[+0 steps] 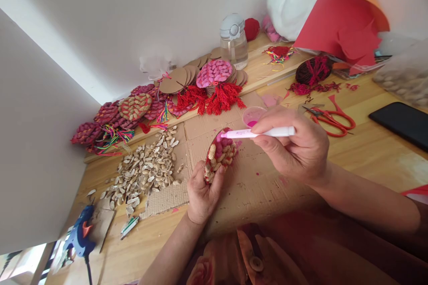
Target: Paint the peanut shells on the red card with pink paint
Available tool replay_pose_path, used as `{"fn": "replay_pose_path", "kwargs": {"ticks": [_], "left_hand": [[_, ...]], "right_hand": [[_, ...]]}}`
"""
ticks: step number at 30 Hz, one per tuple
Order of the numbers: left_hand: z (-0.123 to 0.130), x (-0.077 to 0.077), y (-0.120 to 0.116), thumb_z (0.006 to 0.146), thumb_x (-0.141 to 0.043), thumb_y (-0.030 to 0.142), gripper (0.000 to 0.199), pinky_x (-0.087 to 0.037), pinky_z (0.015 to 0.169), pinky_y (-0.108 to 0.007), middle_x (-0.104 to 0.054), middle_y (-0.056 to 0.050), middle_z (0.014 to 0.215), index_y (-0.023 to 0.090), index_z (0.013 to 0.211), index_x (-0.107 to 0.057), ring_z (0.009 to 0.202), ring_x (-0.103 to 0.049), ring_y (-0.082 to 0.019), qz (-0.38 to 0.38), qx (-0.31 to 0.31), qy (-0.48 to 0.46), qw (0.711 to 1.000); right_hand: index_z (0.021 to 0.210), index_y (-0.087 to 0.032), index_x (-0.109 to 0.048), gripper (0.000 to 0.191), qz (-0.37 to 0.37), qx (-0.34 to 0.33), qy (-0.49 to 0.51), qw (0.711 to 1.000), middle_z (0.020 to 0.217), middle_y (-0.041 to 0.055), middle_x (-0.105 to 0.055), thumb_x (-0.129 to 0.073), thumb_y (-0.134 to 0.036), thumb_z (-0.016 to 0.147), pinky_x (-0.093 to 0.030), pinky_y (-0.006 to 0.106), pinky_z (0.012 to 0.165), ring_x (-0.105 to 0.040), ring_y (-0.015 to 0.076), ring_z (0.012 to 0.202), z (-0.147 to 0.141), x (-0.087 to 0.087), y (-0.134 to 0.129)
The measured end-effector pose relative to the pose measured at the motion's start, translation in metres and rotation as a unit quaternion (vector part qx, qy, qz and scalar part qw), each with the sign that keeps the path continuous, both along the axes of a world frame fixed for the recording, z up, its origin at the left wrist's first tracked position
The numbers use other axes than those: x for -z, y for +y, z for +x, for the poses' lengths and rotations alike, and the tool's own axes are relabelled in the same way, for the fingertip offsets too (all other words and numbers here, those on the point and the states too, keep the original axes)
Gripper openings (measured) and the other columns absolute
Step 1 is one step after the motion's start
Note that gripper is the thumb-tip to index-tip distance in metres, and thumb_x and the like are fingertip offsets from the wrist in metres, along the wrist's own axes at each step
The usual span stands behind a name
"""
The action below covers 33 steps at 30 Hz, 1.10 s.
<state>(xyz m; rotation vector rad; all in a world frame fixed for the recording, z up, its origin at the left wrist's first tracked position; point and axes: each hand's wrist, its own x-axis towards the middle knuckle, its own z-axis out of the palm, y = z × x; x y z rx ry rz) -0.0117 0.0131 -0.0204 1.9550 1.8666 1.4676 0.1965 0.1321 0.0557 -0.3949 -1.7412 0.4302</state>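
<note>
Disc (220, 156) covered in partly pink peanut shells (221, 152) tilts in the left hand (204, 192), its grip closed around the lower edge, above cardboard (254, 191); the right hand's (296, 147) grip pinches a white pen (279, 132), tip at the pink ones.

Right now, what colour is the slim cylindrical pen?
The pen is white, pinkish toward its tip; head view.

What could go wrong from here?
1. Spill: the pink paint cup sits right by the right hand holding the white pen; a knock might tip it.
2. Smudge: the left hand grips the shell-covered disc near its pink area, so a shifting grip could smear any wet paint.
3. Nick: the scissors lie beyond the right hand, blade tips toward its side; a wide reach could catch them.
</note>
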Motion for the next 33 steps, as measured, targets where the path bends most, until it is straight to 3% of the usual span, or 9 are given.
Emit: {"fn": "replay_pose_path", "kwargs": {"ticks": [15, 19, 27, 33], "left_hand": [[0.0, -0.001, -0.0006, 0.097, -0.073, 0.021, 0.008, -0.06, 0.078, -0.025, -0.082, -0.006, 0.096, 0.019, 0.101, -0.079, 0.084, -0.078, -0.019, -0.004, -0.009, -0.021, 1.0], [-0.0008, 0.0021, -0.0014, 0.096, -0.073, 0.022, 0.008, -0.061, 0.077, -0.025, -0.083, -0.007, 0.098, 0.02, 0.1, -0.079, 0.085, -0.079, -0.02, -0.008, -0.014, -0.02, 1.0], [-0.0026, 0.0019, -0.0001, 0.098, -0.071, 0.024, 0.018, -0.063, 0.086, -0.029, -0.084, -0.009, 0.109, 0.019, 0.113, -0.08, 0.098, -0.081, -0.023, -0.019, -0.005, -0.024, 1.0], [-0.0023, 0.0008, 0.0007, 0.099, -0.071, 0.025, 0.021, -0.064, 0.088, -0.032, -0.085, -0.01, 0.111, 0.019, 0.117, -0.08, 0.099, -0.081, -0.024, -0.019, -0.003, -0.026, 0.999]], "right_hand": [[0.104, -0.023, -0.071, 0.015, -0.011, 0.022, -0.018, 1.0, 0.091, 0.0005, -0.078, -0.075, -0.015, 0.092, -0.055, 0.033, 0.078, -0.071, 0.0176, 0.084, -0.001, 0.0034, 0.0015], [0.105, -0.023, -0.072, 0.016, -0.01, 0.004, -0.012, 1.0, 0.093, 0.0011, -0.079, -0.075, -0.015, 0.092, -0.056, 0.034, 0.083, -0.073, 0.0185, 0.087, -0.0012, 0.0045, 0.0018], [0.104, -0.023, -0.07, 0.009, -0.031, 0.026, -0.016, 0.999, 0.096, 0.0002, -0.08, -0.074, -0.022, 0.096, -0.055, 0.03, 0.082, -0.073, 0.0152, 0.085, -0.0038, 0.0066, 0.005], [0.104, -0.024, -0.072, 0.013, -0.025, 0.018, 0.003, 1.0, 0.095, 0.0004, -0.08, -0.076, -0.021, 0.092, -0.055, 0.032, 0.081, -0.072, 0.0171, 0.085, -0.0037, 0.0063, 0.0026]]}}
